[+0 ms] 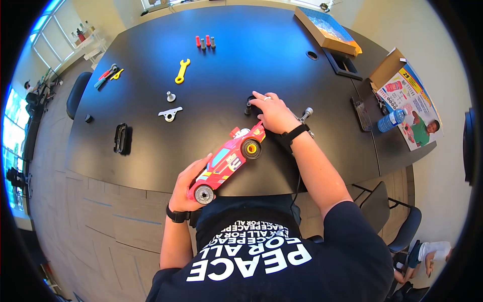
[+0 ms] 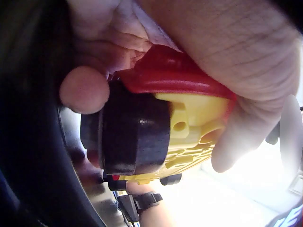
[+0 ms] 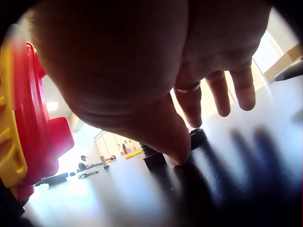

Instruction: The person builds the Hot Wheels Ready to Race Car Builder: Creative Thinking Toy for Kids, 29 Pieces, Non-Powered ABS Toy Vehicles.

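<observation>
While the left hand [image 1: 185, 189] holds the red toy car [image 1: 226, 163] by its near end, the right hand [image 1: 276, 115] reaches down just past the far end. Left hand: fingers and thumb wrapped round the body, beside a black wheel [image 2: 135, 135]; yellow underside [image 2: 189, 127] visible in the left wrist view. Right hand: thumb and ringed finger close in, pinching a small black part [image 3: 198, 138] on the worktop [image 1: 151, 161]; other fingers extended. A dark peg [image 1: 247, 108] stands just beside the pinched part. Position of car: slanted at the near edge of the worktop, near end beyond that edge; cannot tell whether the far end touches the surface. Left of the car: black tray-like piece [image 1: 121, 139], pale grey bracket [image 1: 170, 114], grey screw [image 1: 171, 95]. Beyond the car: yellow wrench [image 1: 182, 71], then four red and grey pegs [image 1: 208, 41]. Right of the car: grey metallic-looking tool [image 1: 307, 115], water bottle [image 1: 392, 120], printed box [image 1: 412, 103]
</observation>
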Demonstrator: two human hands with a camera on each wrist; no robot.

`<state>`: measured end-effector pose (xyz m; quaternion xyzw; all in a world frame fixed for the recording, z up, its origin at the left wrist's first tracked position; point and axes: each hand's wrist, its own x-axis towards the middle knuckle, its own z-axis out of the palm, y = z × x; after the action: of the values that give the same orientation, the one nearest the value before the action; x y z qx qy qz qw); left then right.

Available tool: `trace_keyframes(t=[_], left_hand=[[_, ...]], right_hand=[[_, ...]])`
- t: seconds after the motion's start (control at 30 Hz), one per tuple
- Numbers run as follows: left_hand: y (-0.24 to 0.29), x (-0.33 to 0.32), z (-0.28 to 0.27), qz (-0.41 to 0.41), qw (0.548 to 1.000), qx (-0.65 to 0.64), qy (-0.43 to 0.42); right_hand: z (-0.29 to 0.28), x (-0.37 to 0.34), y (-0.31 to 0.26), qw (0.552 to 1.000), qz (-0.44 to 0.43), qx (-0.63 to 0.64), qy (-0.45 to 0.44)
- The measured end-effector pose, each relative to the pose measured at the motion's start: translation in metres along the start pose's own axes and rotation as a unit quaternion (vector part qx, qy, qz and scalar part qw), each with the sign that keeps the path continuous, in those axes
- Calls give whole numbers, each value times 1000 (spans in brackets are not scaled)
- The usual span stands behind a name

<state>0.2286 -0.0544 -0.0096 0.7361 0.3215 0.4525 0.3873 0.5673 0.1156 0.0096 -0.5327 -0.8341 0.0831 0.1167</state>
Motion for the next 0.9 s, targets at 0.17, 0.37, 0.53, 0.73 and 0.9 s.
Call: trace_keyframes(t=[0.17,0.37,0.53,0.73,0.9], left_hand=[[3,2,1,-7,1000,2,-5],[1,1,0,-16,1000,-6,-13],[1,0,2,-9,1000,5,3],[-4,0,2,-14,1000,-11,-2],[-3,0,2,-8,1000,0,-5]], right_hand=[[-2,-9,12,997,40,40,49],[3,-31,14,983,25,54,173],[-25,-75,11,915,103,352,169],[-38,-119,-16,667,1,731,145],[-48,-128,-23,666,-61,736,104]])
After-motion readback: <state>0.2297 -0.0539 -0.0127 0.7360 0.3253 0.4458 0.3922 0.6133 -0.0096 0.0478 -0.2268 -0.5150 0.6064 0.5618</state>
